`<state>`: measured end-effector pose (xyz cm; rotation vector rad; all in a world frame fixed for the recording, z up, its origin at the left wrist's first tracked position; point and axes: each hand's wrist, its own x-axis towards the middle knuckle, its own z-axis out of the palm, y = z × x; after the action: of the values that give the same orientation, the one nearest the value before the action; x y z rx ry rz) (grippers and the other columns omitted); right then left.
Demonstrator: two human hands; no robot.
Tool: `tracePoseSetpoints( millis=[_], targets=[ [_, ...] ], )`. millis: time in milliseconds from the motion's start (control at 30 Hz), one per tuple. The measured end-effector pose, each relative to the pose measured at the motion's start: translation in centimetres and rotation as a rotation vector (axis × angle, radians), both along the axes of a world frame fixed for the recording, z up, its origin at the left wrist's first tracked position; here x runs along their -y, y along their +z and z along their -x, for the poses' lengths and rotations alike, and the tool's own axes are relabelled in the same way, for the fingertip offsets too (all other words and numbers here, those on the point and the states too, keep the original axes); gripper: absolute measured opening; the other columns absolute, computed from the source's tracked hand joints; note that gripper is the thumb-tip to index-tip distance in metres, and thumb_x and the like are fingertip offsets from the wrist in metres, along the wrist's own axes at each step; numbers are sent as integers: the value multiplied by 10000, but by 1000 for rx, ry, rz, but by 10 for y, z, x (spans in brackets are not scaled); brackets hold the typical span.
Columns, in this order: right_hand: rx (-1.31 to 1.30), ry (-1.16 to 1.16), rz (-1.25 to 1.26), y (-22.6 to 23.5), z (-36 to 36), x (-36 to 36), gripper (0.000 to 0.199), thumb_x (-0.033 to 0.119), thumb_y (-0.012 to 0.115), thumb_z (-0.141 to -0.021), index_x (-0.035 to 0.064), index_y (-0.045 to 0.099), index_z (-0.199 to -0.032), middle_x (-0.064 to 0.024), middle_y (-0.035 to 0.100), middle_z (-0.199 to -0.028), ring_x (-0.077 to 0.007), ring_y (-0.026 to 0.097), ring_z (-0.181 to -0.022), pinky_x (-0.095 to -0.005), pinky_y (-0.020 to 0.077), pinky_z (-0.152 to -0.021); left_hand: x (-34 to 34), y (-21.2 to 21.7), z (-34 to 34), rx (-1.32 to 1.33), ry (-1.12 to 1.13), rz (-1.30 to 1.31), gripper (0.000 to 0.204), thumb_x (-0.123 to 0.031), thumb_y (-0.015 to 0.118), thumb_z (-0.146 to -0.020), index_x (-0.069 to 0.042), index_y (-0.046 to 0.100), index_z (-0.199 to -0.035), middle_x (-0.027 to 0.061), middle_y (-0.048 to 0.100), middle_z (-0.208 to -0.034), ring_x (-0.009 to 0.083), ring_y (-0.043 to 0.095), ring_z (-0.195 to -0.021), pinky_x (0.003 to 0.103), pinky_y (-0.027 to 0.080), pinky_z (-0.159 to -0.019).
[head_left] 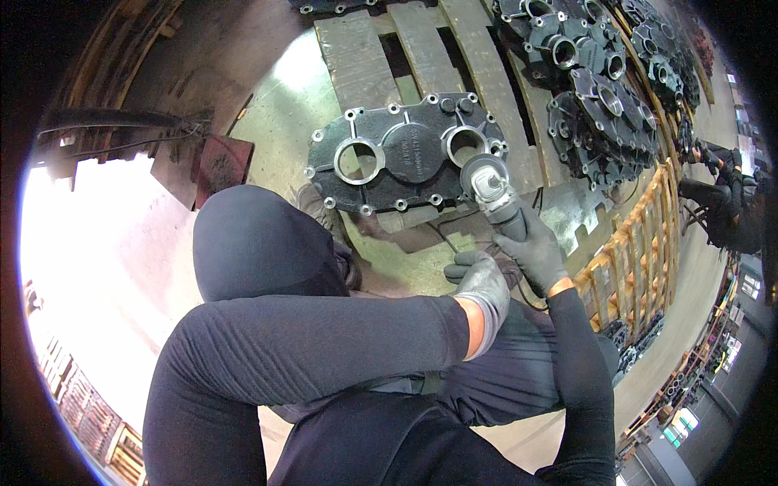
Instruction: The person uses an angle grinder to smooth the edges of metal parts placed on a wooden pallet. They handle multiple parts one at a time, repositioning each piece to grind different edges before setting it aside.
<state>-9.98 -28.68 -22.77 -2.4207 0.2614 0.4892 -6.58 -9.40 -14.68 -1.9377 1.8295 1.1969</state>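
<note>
My right hand (535,252), in a grey glove, is wrapped round the body of an angle grinder (504,206). The grinder's round disc (485,175) lies over the lower edge of the right-hand bore of a black cast housing cover (409,155). This cover has two large bright-rimmed bores and several bolt bosses round its edge, and lies flat on a wooden pallet. My left hand (481,287), also gloved, is off the cover, beside my right wrist and over my leg. Its fingers are curled together; what they hold, if anything, is hidden.
More black castings (604,113) are piled at the right, beyond a slatted wooden pallet (640,251) on edge. A reddish-brown plate (222,170) lies at the left. A dark cord (531,301) hangs below the grinder. Another person (725,190) is at the far right.
</note>
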Motion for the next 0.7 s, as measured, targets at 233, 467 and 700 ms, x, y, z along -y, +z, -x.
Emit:
tracePoseSetpoints(
  millis=[233,467,700],
  targets=[
    [-35,-33,21,-6,-8,18,843,311,878,-840,109,514,-1573,-195,715,-1362,-369,715,-1230,-441,561,-1039,1,0,-3,7,-6,-33,363,-284,669,-940,-103,800,-1227,185,806,-1100,377,789,-896,606,563,-836],
    [46,-222,-106,-2,-23,33,659,271,860,-881,43,616,-1449,-155,770,-1209,-260,737,-1078,-396,569,-960,2,-9,4,-61,213,70,373,-310,687,-929,-138,808,-1237,148,803,-1178,364,791,-955,614,580,-834],
    [17,-180,-316,26,-43,-8,594,250,863,-915,-22,630,-1389,-121,761,-1151,-181,710,-994,-334,573,-891,-7,4,14,128,47,41,375,-340,704,-907,-162,819,-1216,115,823,-1090,363,797,-887,616,592,-802]
  ],
)
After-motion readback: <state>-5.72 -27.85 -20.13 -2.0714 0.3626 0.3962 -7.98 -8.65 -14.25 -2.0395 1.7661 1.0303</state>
